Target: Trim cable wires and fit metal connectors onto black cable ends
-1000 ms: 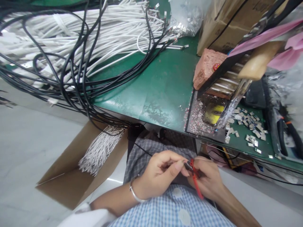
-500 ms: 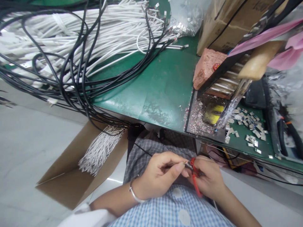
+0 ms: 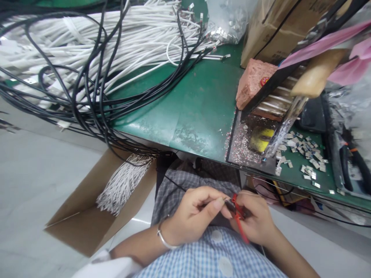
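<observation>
Low in front of my body, my left hand is closed in a pinch with thumb and index finger together. A thin black cable runs into it from beneath the table edge, and its fine end shows at the fingertips. Close against those fingertips, my right hand grips red-handled scissors. The short grey blades touch or nearly touch the cable end; which of the two I cannot tell. My fingers hide most of the scissors' pivot and far handle.
White cables and black cables heap over the green table. A cardboard box of white cables stands lower left. To the right are a brick, a wooden-handled tool, small metal connectors and pliers.
The scissors have turned slightly in my right hand, the lower red handle shifting a little down and right. My left hand keeps its pinch almost in place.
</observation>
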`<state>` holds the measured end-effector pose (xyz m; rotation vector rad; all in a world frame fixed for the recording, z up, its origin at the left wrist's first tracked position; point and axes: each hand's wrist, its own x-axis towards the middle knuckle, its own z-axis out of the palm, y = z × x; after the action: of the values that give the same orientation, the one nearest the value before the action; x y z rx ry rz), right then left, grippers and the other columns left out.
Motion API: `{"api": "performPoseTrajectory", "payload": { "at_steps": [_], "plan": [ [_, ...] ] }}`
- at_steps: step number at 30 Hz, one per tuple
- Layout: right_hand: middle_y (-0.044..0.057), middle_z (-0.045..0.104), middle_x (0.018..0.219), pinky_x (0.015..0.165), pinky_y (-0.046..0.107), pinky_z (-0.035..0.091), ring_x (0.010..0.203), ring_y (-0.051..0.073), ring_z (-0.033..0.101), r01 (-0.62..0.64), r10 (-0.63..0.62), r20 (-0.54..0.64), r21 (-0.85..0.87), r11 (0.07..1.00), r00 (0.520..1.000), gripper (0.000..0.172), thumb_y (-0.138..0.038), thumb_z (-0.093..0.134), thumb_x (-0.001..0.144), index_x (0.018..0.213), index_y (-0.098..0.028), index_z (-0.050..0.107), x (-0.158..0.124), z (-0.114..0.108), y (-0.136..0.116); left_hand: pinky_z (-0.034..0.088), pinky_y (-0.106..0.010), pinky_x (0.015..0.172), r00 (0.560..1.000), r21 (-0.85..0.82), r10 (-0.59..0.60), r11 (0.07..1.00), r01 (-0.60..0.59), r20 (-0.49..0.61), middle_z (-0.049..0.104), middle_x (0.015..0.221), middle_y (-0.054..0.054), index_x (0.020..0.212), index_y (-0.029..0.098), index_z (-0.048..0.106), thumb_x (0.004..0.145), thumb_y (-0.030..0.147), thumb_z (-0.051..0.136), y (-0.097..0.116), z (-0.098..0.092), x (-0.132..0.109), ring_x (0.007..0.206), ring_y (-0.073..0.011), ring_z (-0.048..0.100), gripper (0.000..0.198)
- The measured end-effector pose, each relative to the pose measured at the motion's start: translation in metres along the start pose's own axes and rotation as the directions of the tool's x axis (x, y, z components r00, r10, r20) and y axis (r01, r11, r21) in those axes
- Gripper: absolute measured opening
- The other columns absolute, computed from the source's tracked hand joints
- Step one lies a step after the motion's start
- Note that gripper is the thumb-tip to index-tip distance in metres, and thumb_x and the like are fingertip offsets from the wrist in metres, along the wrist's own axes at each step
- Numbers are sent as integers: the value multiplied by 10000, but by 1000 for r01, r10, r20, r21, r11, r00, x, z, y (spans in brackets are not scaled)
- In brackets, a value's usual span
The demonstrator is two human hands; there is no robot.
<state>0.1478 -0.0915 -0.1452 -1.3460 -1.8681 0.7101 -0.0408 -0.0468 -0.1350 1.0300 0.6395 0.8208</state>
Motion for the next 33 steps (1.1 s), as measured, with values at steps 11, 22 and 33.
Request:
{"api": "performPoseTrajectory", "payload": {
  "at_steps": [11,22,33],
  "plan": [
    [-83,360,474,439,218,269,431,86,332,-6,6,-9,-13,1000,1000,330,-140,578,804,594,-235,342,0,5,0,551,-243,678,998,47,-57,997,58,-10,770,757,-107,897,105,709,980,375,543,1,1,-1,686,-157,704,328],
    [-71,413,487,438,216,295,433,92,375,32,-35,-25,-97,995,999,284,-186,578,850,627,-229,407,-1,3,1,530,-254,678,994,-48,-70,997,66,-85,736,712,-66,944,136,630,965,388,574,0,6,-3,686,-154,686,260],
    [-65,454,507,475,237,299,439,104,399,54,-63,-73,-115,992,995,238,-123,581,813,667,-234,428,2,6,0,289,-184,459,979,-111,-204,974,200,-24,512,569,50,829,180,495,961,483,540,5,7,0,436,-55,318,334]
  ]
}}
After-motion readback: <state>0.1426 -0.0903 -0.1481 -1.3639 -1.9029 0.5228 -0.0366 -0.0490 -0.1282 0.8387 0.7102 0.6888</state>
